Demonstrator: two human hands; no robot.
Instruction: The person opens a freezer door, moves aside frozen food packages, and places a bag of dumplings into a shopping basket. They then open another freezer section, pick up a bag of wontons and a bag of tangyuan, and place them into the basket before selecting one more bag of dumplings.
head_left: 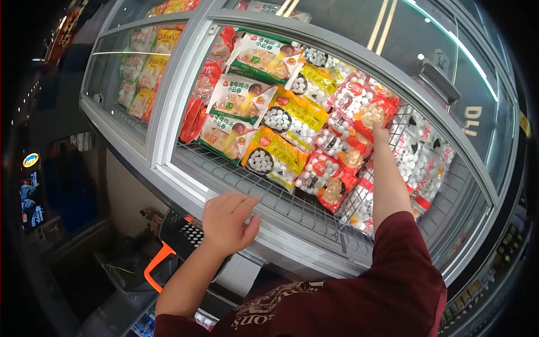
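Observation:
My right hand [381,133] reaches deep into the chest freezer, at the edge of a red-and-clear bag of frozen white balls [375,110]. Its thumb side lies against the bag and the other fingers are mostly hidden. More bags of the same kind [328,178] lie in a row below it. Over the freezer's near frame [191,194], my left hand [229,220] hovers with nothing in it, slightly blurred, fingers stretched and thumb apart.
Yellow bags [275,159] and white-and-green packs [230,137] fill the wire basket [269,190] to the left. White-and-red bags [429,174] lie on the right. A sliding glass lid with a handle [438,81] spans the far side. Below is an orange-handled basket [159,264].

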